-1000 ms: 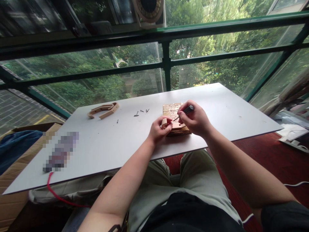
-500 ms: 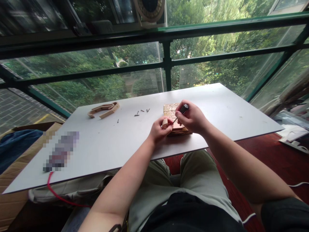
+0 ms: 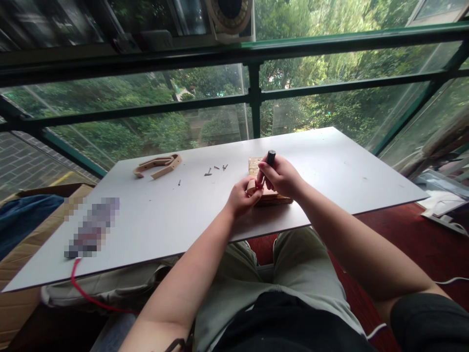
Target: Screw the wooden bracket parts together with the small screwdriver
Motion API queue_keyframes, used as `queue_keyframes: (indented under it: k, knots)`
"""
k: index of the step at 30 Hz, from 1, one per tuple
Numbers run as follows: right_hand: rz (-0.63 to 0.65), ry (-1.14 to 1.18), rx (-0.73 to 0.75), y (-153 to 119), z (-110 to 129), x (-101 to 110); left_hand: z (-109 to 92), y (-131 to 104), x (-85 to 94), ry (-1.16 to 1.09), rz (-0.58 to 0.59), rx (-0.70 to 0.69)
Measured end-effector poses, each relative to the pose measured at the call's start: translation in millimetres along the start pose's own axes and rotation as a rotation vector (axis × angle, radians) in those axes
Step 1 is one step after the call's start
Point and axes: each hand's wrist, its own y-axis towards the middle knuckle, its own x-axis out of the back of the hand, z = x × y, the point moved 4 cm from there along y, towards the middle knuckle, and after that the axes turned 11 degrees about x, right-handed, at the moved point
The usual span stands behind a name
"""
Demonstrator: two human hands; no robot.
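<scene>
My left hand (image 3: 242,196) is closed round a small light wooden piece (image 3: 251,186) at the near left part of a rough wooden block (image 3: 255,165). The fingers of my right hand (image 3: 279,175) are wrapped round a screwdriver with a black handle (image 3: 271,156), held steeply over the block. Its shaft points down towards the fingertips of my left hand; the tip is hidden there. Something small and red shows between the two hands. Several screws (image 3: 208,172) lie on the white table to the left of the block.
Curved light wooden parts (image 3: 164,168) lie at the back left of the white table (image 3: 176,215). Near its left edge is a blurred-out object (image 3: 95,227) with a red cord (image 3: 82,291). A cardboard box (image 3: 22,259) stands at the left, and windows rise behind the table.
My right hand has moved a little to the left, and the screwdriver has gone from slanted to more upright. My left hand has stayed nearly in place.
</scene>
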Motion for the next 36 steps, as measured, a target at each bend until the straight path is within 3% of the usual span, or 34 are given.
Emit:
queue_keyframes:
  k: [16, 21, 28, 36]
  knots:
    - [-0.051, -0.074, 0.048, 1, -6, -4, -11, -3, 5.9, 0.103, 0.029, -0.061]
    - [-0.029, -0.040, 0.061, 1, -5, -4, -13, -5, 6.7, 0.059, 0.125, -0.100]
    - [-0.027, -0.170, 0.085, 1, -7, -3, -12, -4, 9.1, 0.092, 0.141, -0.078]
    - [-0.011, -0.103, 0.100, -1, -9, -3, -13, -4, 7.4, 0.086, 0.150, -0.068]
